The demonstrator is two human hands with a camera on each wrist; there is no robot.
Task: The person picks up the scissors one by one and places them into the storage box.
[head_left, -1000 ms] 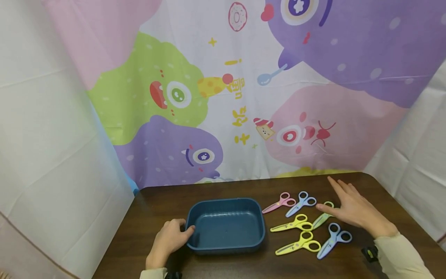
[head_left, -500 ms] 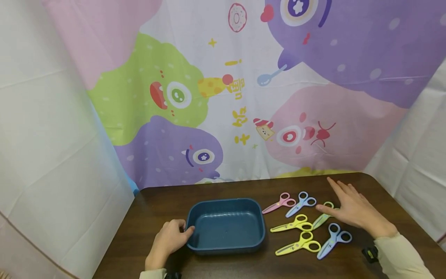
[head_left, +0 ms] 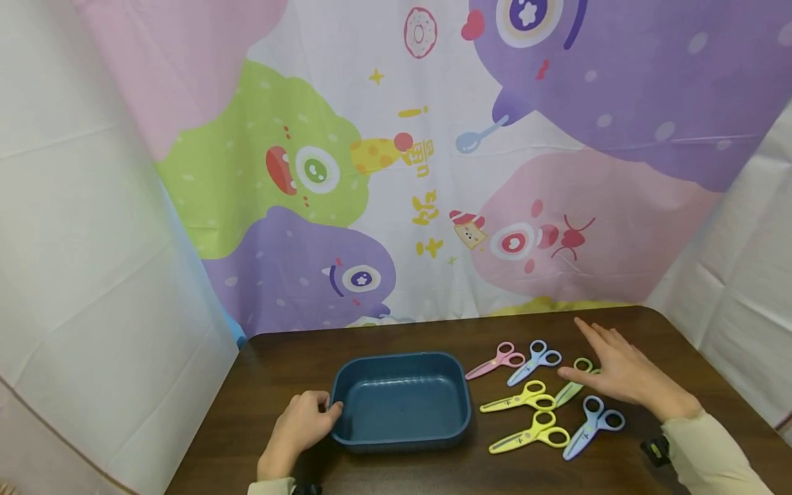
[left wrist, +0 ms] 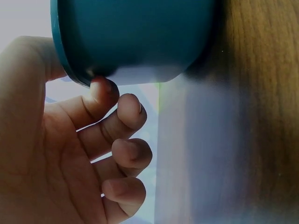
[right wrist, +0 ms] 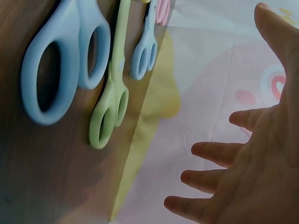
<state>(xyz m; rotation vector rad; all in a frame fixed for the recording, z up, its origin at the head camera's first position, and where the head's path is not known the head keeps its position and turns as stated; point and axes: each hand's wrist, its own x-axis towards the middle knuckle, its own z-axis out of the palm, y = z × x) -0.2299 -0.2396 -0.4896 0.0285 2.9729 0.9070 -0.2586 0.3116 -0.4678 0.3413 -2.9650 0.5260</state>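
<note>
Head view: left grip (head_left: pixel 303 421) pinches glossy, round-cornered tray (head_left: pixel 402 441).

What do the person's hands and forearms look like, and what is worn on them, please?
The left hand and right hand are bare, with no gloves or rings visible. The left sleeve and right sleeve are plain pale cream. A small black device with a yellow-green patch shows by the right wrist; another dark one, partly cut off, shows by the left.
</note>
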